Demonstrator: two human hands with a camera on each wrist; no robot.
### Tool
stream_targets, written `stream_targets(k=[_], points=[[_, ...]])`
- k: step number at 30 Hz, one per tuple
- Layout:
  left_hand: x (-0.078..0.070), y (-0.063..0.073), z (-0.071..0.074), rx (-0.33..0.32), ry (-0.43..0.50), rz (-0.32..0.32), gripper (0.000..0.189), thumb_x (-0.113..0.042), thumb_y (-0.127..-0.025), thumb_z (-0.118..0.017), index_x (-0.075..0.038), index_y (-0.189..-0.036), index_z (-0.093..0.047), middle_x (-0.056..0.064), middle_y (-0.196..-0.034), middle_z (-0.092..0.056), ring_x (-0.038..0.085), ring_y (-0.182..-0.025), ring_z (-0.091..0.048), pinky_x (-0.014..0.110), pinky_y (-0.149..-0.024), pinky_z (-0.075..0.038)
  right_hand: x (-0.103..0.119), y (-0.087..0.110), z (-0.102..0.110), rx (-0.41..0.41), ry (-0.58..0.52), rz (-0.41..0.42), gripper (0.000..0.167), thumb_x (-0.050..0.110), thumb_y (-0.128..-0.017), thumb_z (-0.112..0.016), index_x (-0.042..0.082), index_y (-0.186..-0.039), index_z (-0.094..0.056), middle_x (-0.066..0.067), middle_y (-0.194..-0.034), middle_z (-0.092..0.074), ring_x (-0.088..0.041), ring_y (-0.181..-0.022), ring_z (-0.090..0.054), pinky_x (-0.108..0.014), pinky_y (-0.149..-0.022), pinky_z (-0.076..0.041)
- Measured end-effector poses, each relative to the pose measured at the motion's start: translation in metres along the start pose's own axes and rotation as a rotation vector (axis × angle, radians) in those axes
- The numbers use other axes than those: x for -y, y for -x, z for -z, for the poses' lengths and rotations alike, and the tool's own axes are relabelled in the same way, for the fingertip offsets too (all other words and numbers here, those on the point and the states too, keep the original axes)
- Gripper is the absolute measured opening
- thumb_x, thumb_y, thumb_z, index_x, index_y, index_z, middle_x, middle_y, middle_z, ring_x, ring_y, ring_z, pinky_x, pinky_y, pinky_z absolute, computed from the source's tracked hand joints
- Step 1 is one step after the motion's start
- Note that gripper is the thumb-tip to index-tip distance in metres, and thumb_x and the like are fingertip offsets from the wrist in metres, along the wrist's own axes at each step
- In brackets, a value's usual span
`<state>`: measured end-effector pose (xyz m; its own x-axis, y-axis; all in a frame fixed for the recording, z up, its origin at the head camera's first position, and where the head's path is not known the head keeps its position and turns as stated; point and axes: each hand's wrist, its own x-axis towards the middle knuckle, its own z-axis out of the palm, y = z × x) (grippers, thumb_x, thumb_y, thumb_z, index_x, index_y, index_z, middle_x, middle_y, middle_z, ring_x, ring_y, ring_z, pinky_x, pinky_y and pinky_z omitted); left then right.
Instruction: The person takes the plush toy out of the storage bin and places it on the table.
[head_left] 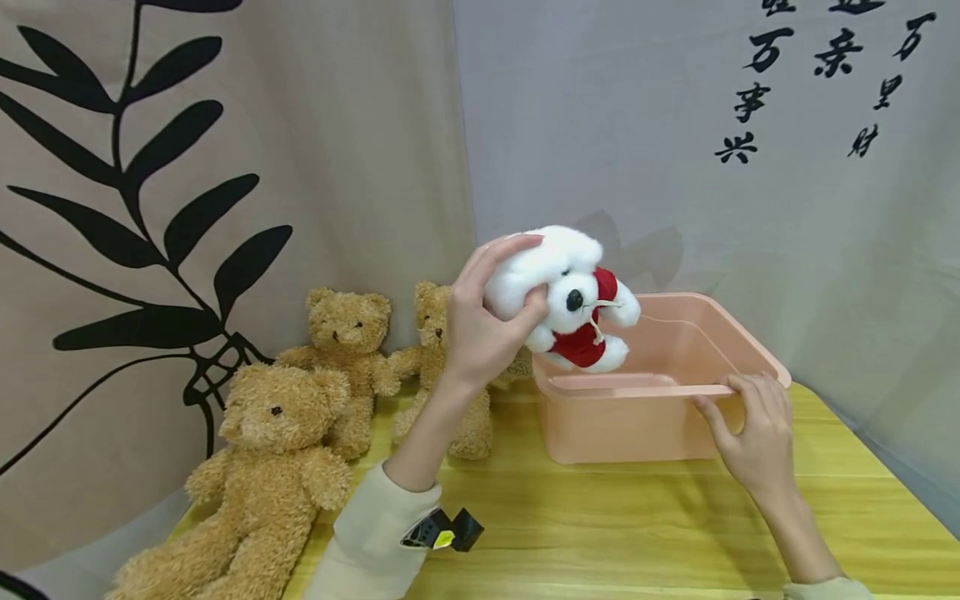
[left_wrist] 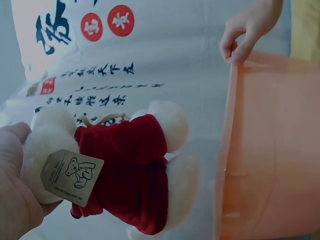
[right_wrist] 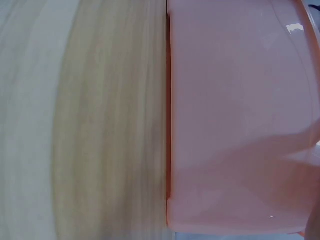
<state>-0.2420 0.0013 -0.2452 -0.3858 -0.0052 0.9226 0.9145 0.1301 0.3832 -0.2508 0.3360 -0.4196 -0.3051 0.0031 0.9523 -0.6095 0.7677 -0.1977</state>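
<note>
My left hand (head_left: 487,321) grips a white teddy bear (head_left: 551,292) by its head, fingers over the top and thumb at the cheek. The bear wears a red top and tilts sideways above the left part of a pink plastic bin (head_left: 622,425). In the left wrist view, a printed card tag (left_wrist: 74,177) hangs by the bear's head, and its red clothing (left_wrist: 130,170) faces the camera. My right hand (head_left: 757,433) pinches the bin's front rim near the right corner, thumb outside and fingers over the edge. The right wrist view shows mostly the bin's side wall (right_wrist: 240,110).
Three brown teddy bears stand left of the bin: a large one (head_left: 262,475) in front, another (head_left: 348,333) behind it, and one (head_left: 431,325) partly hidden by my left arm. A wooden table (head_left: 615,533) carries everything. Cloth printed with leaves and writing hangs behind.
</note>
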Motion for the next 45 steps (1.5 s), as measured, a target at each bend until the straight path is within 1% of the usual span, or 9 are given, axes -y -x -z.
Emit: stream_targets(k=[9,13,16,21,27,33,38,42,45], points=[[-0.008,0.000,0.028,-0.005,0.005,-0.040,0.043,-0.001,-0.079,-0.072,0.001,-0.122,-0.066,0.015,-0.126,-0.065,0.023,-0.115,-0.062,0.041,-0.086,-0.058,0.001,0.001,-0.002,-0.002,-0.012,-0.001,0.072,0.059,-0.093,-0.063,-0.012,-0.100,-0.065,-0.023,-0.091,-0.062,-0.043,-0.093,-0.052,-0.050,-0.114,-0.030],[-0.011,0.002,0.039,0.003,-0.010,-0.038,0.043,-0.003,-0.079,-0.072,0.001,-0.121,-0.067,0.014,-0.126,-0.065,0.023,-0.114,-0.062,0.041,-0.085,-0.058,0.000,0.000,-0.002,0.000,-0.011,-0.001,0.072,0.059,-0.093,-0.063,-0.012,-0.100,-0.065,-0.023,-0.091,-0.062,-0.043,-0.093,-0.052,-0.043,-0.112,-0.031],[-0.012,0.004,0.046,0.019,-0.028,-0.022,0.042,-0.003,-0.079,-0.072,0.000,-0.121,-0.067,0.012,-0.126,-0.066,0.023,-0.113,-0.063,0.041,-0.084,-0.058,0.000,0.000,-0.002,0.004,-0.013,-0.002,0.072,0.060,-0.093,-0.063,-0.012,-0.100,-0.065,-0.022,-0.091,-0.062,-0.043,-0.093,-0.052,-0.037,-0.110,-0.030],[-0.013,0.010,0.058,0.067,-0.035,0.019,0.042,-0.001,-0.079,-0.072,-0.001,-0.121,-0.067,0.011,-0.127,-0.065,0.023,-0.114,-0.062,0.042,-0.085,-0.058,0.000,0.000,-0.002,0.007,-0.014,-0.003,0.072,0.060,-0.093,-0.062,-0.012,-0.099,-0.064,-0.022,-0.091,-0.062,-0.043,-0.094,-0.052,-0.040,-0.112,-0.030],[-0.013,0.018,0.074,0.123,-0.045,0.072,0.047,0.002,-0.077,-0.073,-0.004,-0.122,-0.068,0.007,-0.128,-0.065,0.022,-0.112,-0.062,0.041,-0.083,-0.058,0.000,0.000,-0.003,0.003,-0.014,0.002,0.071,0.060,-0.093,-0.063,-0.011,-0.099,-0.065,-0.022,-0.091,-0.063,-0.043,-0.093,-0.052,-0.035,-0.110,-0.030],[-0.011,0.025,0.089,0.176,-0.066,0.097,0.045,0.000,-0.075,-0.073,-0.005,-0.120,-0.069,0.006,-0.127,-0.065,0.023,-0.111,-0.062,0.037,-0.083,-0.057,0.001,0.000,-0.002,0.000,-0.008,0.006,0.071,0.060,-0.093,-0.063,-0.012,-0.099,-0.064,-0.023,-0.091,-0.062,-0.042,-0.092,-0.052,-0.035,-0.110,-0.030],[-0.010,0.030,0.099,0.233,-0.076,0.136,0.046,-0.001,-0.075,-0.073,-0.006,-0.120,-0.069,0.004,-0.126,-0.066,0.023,-0.112,-0.062,0.037,-0.082,-0.057,0.000,0.000,-0.002,-0.007,-0.013,0.012,0.071,0.059,-0.093,-0.063,-0.012,-0.098,-0.065,-0.023,-0.089,-0.062,-0.040,-0.089,-0.051,-0.035,-0.110,-0.030],[-0.010,0.035,0.107,0.282,-0.095,0.179,0.047,0.000,-0.073,-0.073,-0.008,-0.119,-0.070,0.002,-0.123,-0.067,0.022,-0.108,-0.063,0.038,-0.078,-0.058,-0.001,0.000,-0.002,-0.011,-0.016,0.012,0.072,0.059,-0.093,-0.063,-0.012,-0.098,-0.065,-0.023,-0.088,-0.062,-0.040,-0.088,-0.051,-0.038,-0.111,-0.030],[-0.009,0.038,0.112,0.311,-0.101,0.208,0.046,0.002,-0.073,-0.074,-0.008,-0.118,-0.070,0.001,-0.121,-0.068,0.022,-0.103,-0.064,0.036,-0.075,-0.058,0.000,0.000,-0.002,-0.006,-0.012,0.007,0.072,0.059,-0.093,-0.063,-0.012,-0.099,-0.065,-0.023,-0.089,-0.062,-0.040,-0.089,-0.051,-0.044,-0.113,-0.031]])
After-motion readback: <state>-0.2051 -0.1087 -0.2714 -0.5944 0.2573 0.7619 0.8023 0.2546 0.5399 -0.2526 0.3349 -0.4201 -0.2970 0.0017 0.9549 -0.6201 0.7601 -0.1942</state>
